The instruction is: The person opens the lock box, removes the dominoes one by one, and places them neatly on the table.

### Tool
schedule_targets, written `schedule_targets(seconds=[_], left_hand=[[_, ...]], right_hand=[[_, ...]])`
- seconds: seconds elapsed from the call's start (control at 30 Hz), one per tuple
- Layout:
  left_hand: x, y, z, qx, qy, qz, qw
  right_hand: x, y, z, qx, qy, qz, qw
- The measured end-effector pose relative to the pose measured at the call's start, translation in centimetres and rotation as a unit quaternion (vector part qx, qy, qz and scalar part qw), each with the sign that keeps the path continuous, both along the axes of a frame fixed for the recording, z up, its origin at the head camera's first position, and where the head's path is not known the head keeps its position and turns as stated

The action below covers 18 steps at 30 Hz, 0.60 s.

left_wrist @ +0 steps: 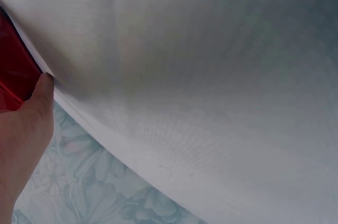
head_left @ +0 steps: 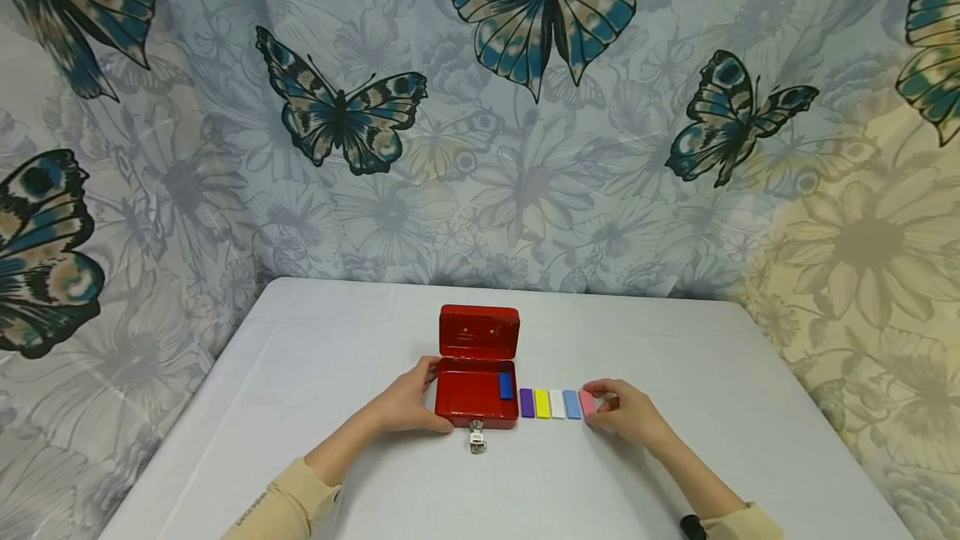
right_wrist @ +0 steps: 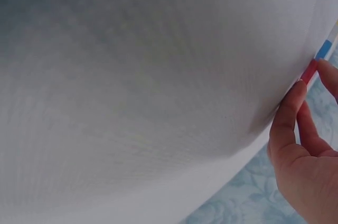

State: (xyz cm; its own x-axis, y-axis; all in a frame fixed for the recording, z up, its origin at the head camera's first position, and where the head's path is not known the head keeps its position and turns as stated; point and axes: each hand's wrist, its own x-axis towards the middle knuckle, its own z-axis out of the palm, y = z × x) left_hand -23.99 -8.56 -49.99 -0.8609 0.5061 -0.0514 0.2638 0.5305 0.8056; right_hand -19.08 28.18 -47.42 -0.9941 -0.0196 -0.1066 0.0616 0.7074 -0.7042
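Observation:
A red metal box (head_left: 477, 412) stands on the white table with its lid (head_left: 478, 332) raised and a silver latch (head_left: 477, 437) hanging at its front. One dark blue block (head_left: 506, 386) lies inside, at the right. My left hand (head_left: 405, 400) holds the box by its left side, thumb at the front corner, fingers towards the back. To the right of the box runs a row of flat blocks: purple (head_left: 527, 403), yellow (head_left: 542, 403), white (head_left: 557, 404) and light blue (head_left: 572, 404). At the row's right end my right hand (head_left: 628, 415) pinches a pink block (head_left: 587, 402) between thumb and fingers.
The white-covered table (head_left: 360, 332) extends around the box and blocks on all sides. Behind it hangs a floral cloth (head_left: 517, 215) printed with large butterflies. A dark band (head_left: 692, 527) shows at the right wrist.

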Motion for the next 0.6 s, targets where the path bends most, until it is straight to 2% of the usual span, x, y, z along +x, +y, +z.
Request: schedule_targets(seconds=[0.6], left_hand=[[-0.16,-0.05,-0.14,0.004,-0.002,0.001,1.0000]], right_hand=[[0.10,0.14,-0.20,-0.005,0.011,0.008,1.000]])
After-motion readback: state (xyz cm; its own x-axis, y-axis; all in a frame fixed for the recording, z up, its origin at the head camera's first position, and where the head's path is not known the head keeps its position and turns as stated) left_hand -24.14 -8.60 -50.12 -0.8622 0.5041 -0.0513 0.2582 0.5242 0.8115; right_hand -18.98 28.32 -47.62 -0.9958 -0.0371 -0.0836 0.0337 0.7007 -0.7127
